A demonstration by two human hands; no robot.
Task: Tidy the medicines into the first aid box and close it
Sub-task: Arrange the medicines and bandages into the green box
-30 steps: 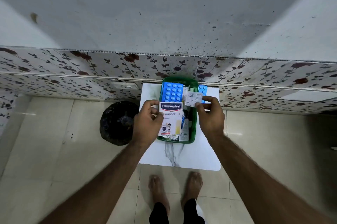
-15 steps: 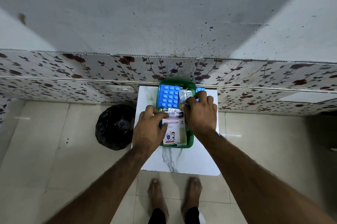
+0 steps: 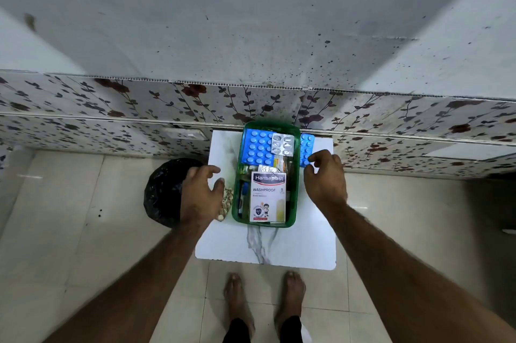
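A green first aid box (image 3: 238,175) stands open on a small white marble-look table (image 3: 265,245). Inside lie a white Hansaplast plaster pack (image 3: 268,197), a blue blister strip (image 3: 258,148) and a silver blister strip (image 3: 282,144) on top of other medicines. A second blue blister strip (image 3: 306,147) lies on the table right of the box; my right hand (image 3: 325,179) hovers over its near end, fingers curled. My left hand (image 3: 199,192) rests left of the box, over a tan tablet strip (image 3: 226,203). No lid is visible.
A black bin bag (image 3: 164,192) sits on the tiled floor left of the table. A floral-tiled wall (image 3: 111,108) runs right behind the table. My bare feet (image 3: 265,303) stand at the table's near edge.
Both hands let go of the plaster pack and the silver strip, which now lie in the box. The hands moved apart to either side of the box.
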